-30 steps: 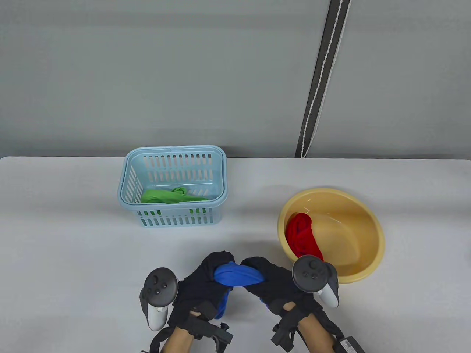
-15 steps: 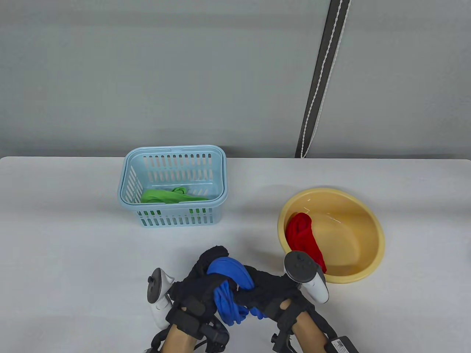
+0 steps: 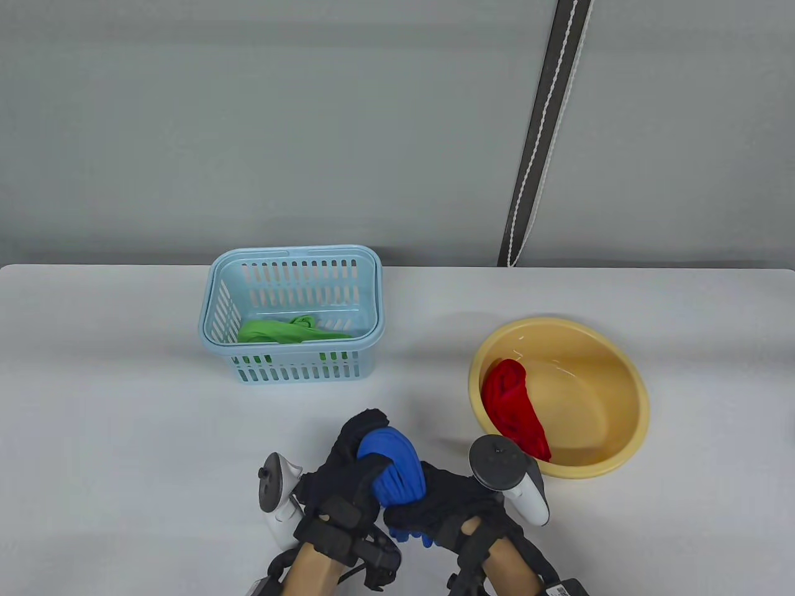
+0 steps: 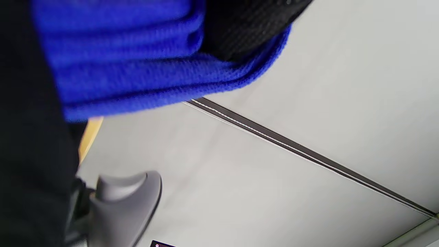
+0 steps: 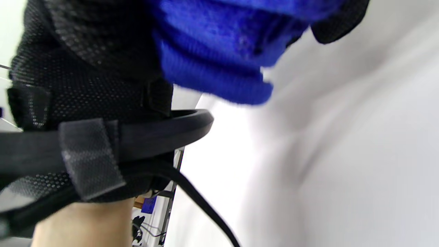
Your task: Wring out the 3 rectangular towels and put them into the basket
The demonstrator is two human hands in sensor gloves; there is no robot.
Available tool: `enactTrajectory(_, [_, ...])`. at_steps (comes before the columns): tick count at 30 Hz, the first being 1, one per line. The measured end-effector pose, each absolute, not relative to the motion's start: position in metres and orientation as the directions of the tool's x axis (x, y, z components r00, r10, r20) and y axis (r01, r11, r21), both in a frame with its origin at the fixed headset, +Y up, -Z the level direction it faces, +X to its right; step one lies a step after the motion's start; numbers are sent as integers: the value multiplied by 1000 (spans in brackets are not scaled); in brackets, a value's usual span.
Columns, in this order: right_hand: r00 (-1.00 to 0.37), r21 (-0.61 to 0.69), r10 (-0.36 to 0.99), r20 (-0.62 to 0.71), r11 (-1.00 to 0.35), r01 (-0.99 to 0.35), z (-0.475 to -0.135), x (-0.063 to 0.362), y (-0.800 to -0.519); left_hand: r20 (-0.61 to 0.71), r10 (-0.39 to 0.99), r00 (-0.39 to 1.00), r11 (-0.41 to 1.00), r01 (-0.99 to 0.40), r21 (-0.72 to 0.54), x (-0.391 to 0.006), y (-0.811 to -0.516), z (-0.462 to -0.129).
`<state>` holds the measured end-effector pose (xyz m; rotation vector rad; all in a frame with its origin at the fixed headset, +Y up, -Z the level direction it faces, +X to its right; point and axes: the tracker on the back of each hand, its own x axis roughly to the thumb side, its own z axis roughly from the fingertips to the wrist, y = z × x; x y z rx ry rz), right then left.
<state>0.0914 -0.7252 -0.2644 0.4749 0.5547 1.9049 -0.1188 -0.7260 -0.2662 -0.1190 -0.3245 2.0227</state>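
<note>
Both gloved hands grip a bunched, twisted bright blue cloth towel (image 3: 392, 467) above the near edge of the pale grey table (image 3: 124, 397). The left hand (image 3: 348, 472) has its fingers curled round the towel's upper, farther end, and the right hand (image 3: 444, 503) is clenched round its lower, nearer end, so that the cloth runs slantwise between them with a few folds poking out under the right hand. In the left wrist view the blue towel (image 4: 130, 61) fills the upper left as ribbed folds against the black glove. A light blue slotted plastic basket (image 3: 292, 366) stands farther back on the left, holding a crumpled green towel (image 3: 289, 331). To the right sits a round yellow plastic basin (image 3: 596, 397) with a red towel (image 3: 514, 403) draped against its near-left inner wall.
</note>
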Motion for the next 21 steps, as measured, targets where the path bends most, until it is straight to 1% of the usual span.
enactTrajectory(2, [-373, 522, 925, 73, -354, -776, -264, 99, -724, 80, 911, -404, -366, -884, -291, -120, -723, -269])
enactTrajectory(5, [-413, 429, 907, 88, -408, -805, -264, 109, -721, 143, 957, -251, -205, -939, -277, -123, -716, -272])
enactTrajectory(6, [-424, 436, 900, 97, -422, -795, -265, 109, -720, 159, 962, -224, -174, -944, -280, -123, -713, -272])
enactTrajectory(7, [-466, 430, 878, 112, -466, -773, -263, 110, -719, 182, 968, -172, -120, -957, -264, -126, -710, -273])
enactTrajectory(9, [-548, 371, 823, 153, -561, -740, -262, 111, -715, 224, 972, -72, -18, -972, -236, -128, -706, -273])
enactTrajectory(10, [-630, 311, 755, 182, -652, -691, -261, 112, -713, 280, 960, 16, 79, -974, -212, -130, -702, -273])
enactTrajectory(11, [-670, 275, 717, 194, -695, -664, -261, 113, -712, 326, 940, 105, 175, -965, -194, -130, -699, -272])
enactTrajectory(12, [-705, 262, 686, 181, -724, -638, -262, 114, -712, 393, 885, 250, 333, -929, -160, -129, -695, -269])
enactTrajectory(13, [-734, 248, 657, 171, -750, -614, -263, 116, -712, 451, 794, 408, 495, -864, -89, -127, -690, -265])
enactTrajectory(14, [-750, 252, 642, 160, -761, -598, -265, 119, -713, 509, 691, 514, 608, -794, -23, -123, -686, -260])
enactTrajectory(15, [-761, 262, 634, 137, -764, -589, -267, 122, -714, 547, 601, 583, 684, -729, 26, -120, -684, -256])
enactTrajectory(16, [-776, 282, 621, 108, -768, -575, -269, 126, -717, 593, 458, 663, 768, -631, 112, -115, -681, -250])
enactTrajectory(17, [-778, 314, 623, 79, -757, -574, -273, 130, -720, 635, 352, 687, 809, -565, 163, -109, -679, -245])
enactTrajectory(18, [-776, 343, 628, 62, -743, -574, -275, 132, -722, 659, 283, 697, 834, -519, 190, -104, -678, -241])
enactTrajectory(19, [-767, 396, 641, 43, -715, -576, -278, 135, -724, 694, 166, 701, 874, -430, 226, -96, -677, -234])
enactTrajectory(21, [-740, 476, 673, 20, -657, -585, -281, 136, -727, 716, -54, 696, 916, -252, 313, -83, -678, -224])
